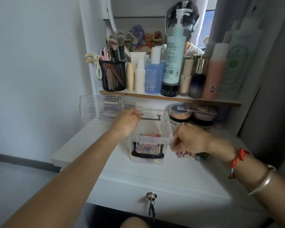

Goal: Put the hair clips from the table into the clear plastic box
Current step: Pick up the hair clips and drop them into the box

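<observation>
the clear plastic box (165,127) is set mid-table (171,175), with hair clips (150,134) lying in it. loose clips (194,154) are heaped at its 3 o'clock, beneath the right hand (190,139). the left hand (127,120) is placed at its 11 o'clock corner. a second clear container (100,106) is found at 10 o'clock, jars (180,113) at 1 o'clock, a shelf (155,95) of bottles (172,61) at 12 o'clock.

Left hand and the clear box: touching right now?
Touching. The head view shows the left hand with its fingers curled over the far left rim of the clear plastic box.
</observation>
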The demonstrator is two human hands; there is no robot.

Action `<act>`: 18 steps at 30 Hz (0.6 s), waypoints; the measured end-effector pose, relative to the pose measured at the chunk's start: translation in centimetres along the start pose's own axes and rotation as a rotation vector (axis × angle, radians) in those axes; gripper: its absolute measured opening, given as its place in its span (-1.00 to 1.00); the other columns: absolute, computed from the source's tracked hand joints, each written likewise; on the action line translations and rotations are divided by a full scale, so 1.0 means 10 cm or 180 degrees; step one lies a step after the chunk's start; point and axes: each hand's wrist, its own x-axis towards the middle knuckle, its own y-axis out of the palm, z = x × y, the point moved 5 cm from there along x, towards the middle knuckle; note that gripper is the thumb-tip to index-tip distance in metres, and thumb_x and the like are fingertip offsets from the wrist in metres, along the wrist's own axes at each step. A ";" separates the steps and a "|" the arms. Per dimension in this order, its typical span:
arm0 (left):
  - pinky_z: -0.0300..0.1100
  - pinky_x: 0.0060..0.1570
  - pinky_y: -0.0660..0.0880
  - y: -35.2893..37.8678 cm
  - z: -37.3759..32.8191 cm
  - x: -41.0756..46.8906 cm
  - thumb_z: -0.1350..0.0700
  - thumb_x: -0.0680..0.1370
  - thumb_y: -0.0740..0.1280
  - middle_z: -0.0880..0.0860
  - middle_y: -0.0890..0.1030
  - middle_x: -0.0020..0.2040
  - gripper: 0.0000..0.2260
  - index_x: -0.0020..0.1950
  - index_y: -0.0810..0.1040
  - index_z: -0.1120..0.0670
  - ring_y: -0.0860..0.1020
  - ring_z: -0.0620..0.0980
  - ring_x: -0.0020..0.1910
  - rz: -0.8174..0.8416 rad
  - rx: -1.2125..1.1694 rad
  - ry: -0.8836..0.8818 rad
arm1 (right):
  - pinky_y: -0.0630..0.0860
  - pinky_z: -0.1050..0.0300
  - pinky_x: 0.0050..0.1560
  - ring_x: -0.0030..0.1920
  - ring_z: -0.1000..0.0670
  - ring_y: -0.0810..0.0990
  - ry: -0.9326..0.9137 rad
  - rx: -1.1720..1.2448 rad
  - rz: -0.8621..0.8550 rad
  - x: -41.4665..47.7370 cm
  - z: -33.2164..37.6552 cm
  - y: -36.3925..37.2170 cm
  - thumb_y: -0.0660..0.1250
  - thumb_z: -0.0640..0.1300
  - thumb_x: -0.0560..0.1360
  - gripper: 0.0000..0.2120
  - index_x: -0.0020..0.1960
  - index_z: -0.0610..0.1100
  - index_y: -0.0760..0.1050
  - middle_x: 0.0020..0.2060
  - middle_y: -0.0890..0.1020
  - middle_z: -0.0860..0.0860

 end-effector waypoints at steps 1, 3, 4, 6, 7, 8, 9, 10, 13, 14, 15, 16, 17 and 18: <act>-0.16 -0.02 0.30 0.00 0.00 0.00 0.17 0.58 0.10 0.00 0.46 -0.01 -0.85 -0.06 0.45 0.04 0.43 0.02 -0.02 0.0003 0.0000 0.0002 | 0.39 0.48 -0.43 -0.55 0.34 0.47 0.0014 -0.0021 0.0029 0.01 -0.01 0.01 0.31 -0.27 0.40 -0.75 -0.40 -0.04 0.56 -0.28 0.72 0.04; -0.16 -0.01 0.30 0.00 0.00 0.00 0.18 0.58 0.10 0.00 0.46 0.00 -0.85 -0.05 0.45 0.04 0.43 0.02 -0.01 0.0008 0.0003 0.0007 | 0.51 0.34 -0.26 -0.39 0.24 0.57 0.0096 -0.0097 -0.0131 0.02 -0.04 0.00 0.30 -0.29 0.40 -0.74 -0.39 -0.02 0.57 -0.23 0.72 0.04; -0.15 -0.01 0.30 0.00 0.00 0.00 0.18 0.58 0.10 0.00 0.46 -0.01 -0.85 -0.06 0.45 0.04 0.43 0.02 -0.01 0.0009 -0.0007 0.0005 | 0.54 0.25 -0.13 -0.26 0.15 0.62 0.0159 -0.0066 -0.0378 0.03 -0.06 -0.06 0.30 -0.28 0.41 -0.79 -0.29 -0.04 0.62 -0.19 0.71 0.03; -0.15 -0.01 0.30 0.00 0.00 0.00 0.17 0.58 0.11 0.00 0.46 -0.01 -0.86 -0.06 0.45 0.04 0.43 0.02 -0.01 0.0008 -0.0025 -0.0002 | 0.51 0.22 0.04 -0.11 0.02 0.62 0.0272 0.0372 -0.1182 0.01 -0.10 -0.27 0.32 -0.24 0.44 -0.85 -0.15 -0.07 0.65 -0.16 0.68 0.02; -0.16 -0.01 0.31 0.00 0.00 0.01 0.17 0.58 0.11 0.00 0.46 -0.01 -0.86 -0.06 0.45 0.04 0.43 0.02 -0.01 0.0007 -0.0030 -0.0006 | 0.47 0.32 0.01 -0.14 0.06 0.60 0.0271 0.0814 -0.1522 -0.01 -0.11 -0.39 0.34 -0.22 0.45 -0.89 -0.14 -0.09 0.64 -0.20 0.65 0.03; -0.16 -0.01 0.31 0.00 0.00 0.01 0.16 0.58 0.12 0.00 0.46 -0.01 -0.87 -0.06 0.45 0.04 0.43 0.02 -0.01 0.0009 -0.0036 -0.0010 | 0.42 0.41 -0.10 -0.21 0.13 0.56 0.0198 0.1340 -0.1679 -0.03 -0.09 -0.49 0.36 -0.21 0.45 -0.93 -0.15 -0.11 0.63 -0.25 0.63 0.05; -0.17 -0.01 0.30 0.00 0.00 0.01 0.16 0.58 0.12 0.00 0.46 -0.01 -0.87 -0.06 0.45 0.04 0.43 0.02 -0.01 0.0013 -0.0043 -0.0012 | 0.40 0.44 -0.20 -0.28 0.19 0.53 0.0067 0.1821 -0.1629 -0.03 -0.06 -0.55 0.39 -0.20 0.43 -0.97 -0.16 -0.11 0.61 -0.29 0.60 0.07; -0.17 -0.01 0.30 0.00 0.00 0.00 0.16 0.58 0.12 0.00 0.46 -0.01 -0.87 -0.05 0.45 0.04 0.43 0.02 -0.01 0.0013 -0.0047 -0.0011 | 0.39 0.42 -0.23 -0.32 0.23 0.50 -0.0055 0.2124 -0.1465 -0.03 0.00 -0.57 0.42 -0.19 0.41 -0.95 -0.14 -0.11 0.58 -0.31 0.58 0.09; -0.17 -0.01 0.30 0.01 0.00 0.00 0.17 0.57 0.12 0.01 0.46 0.00 -0.87 -0.05 0.45 0.04 0.43 0.03 -0.01 0.0016 -0.0067 -0.0007 | 0.40 0.40 -0.17 -0.25 0.15 0.53 -0.0100 0.1852 -0.1155 0.01 0.00 -0.54 0.44 -0.21 0.38 -0.84 -0.07 -0.12 0.52 -0.24 0.59 0.02; -0.19 -0.02 0.29 0.01 0.00 0.00 0.17 0.57 0.12 0.01 0.46 0.00 -0.87 -0.05 0.45 0.05 0.43 0.03 -0.01 0.0018 -0.0078 -0.0012 | 0.38 0.47 -0.21 -0.27 0.18 0.53 -0.0043 0.1624 -0.1102 0.00 -0.03 -0.52 0.44 -0.22 0.38 -0.87 -0.11 -0.10 0.53 -0.25 0.60 0.02; -0.19 -0.02 0.29 0.01 0.00 0.00 0.17 0.57 0.12 0.01 0.46 0.00 -0.87 -0.05 0.45 0.05 0.44 0.04 0.00 0.0017 -0.0087 -0.0015 | 0.37 0.53 -0.28 -0.32 0.24 0.53 -0.0026 0.1409 -0.0932 -0.02 -0.05 -0.48 0.44 -0.22 0.38 -0.90 -0.16 -0.07 0.55 -0.28 0.60 0.05; -0.19 -0.02 0.30 0.01 0.00 0.01 0.17 0.57 0.12 0.01 0.46 0.00 -0.87 -0.05 0.45 0.05 0.44 0.04 0.00 0.0013 -0.0085 -0.0013 | 0.36 0.56 -0.32 -0.36 0.28 0.53 -0.0011 0.1209 -0.0603 -0.03 -0.06 -0.41 0.44 -0.21 0.38 -0.90 -0.20 -0.04 0.57 -0.31 0.60 0.09; -0.16 -0.01 0.32 0.01 -0.01 0.01 0.17 0.57 0.12 0.01 0.46 0.00 -0.87 -0.05 0.45 0.05 0.43 0.04 0.00 0.0009 -0.0075 -0.0007 | 0.36 0.56 -0.32 -0.36 0.29 0.53 0.0004 0.0996 -0.0195 -0.06 -0.07 -0.30 0.45 -0.19 0.37 -0.91 -0.21 -0.03 0.59 -0.32 0.60 0.12; -0.12 0.03 0.36 0.01 -0.01 0.01 0.18 0.57 0.12 0.01 0.46 -0.01 -0.86 -0.05 0.46 0.04 0.43 0.04 0.00 0.0001 -0.0065 0.0001 | 0.38 0.52 -0.30 -0.33 0.26 0.54 0.0020 0.0766 0.0160 -0.08 -0.08 -0.19 0.47 -0.17 0.36 -0.93 -0.19 -0.04 0.60 -0.32 0.60 0.12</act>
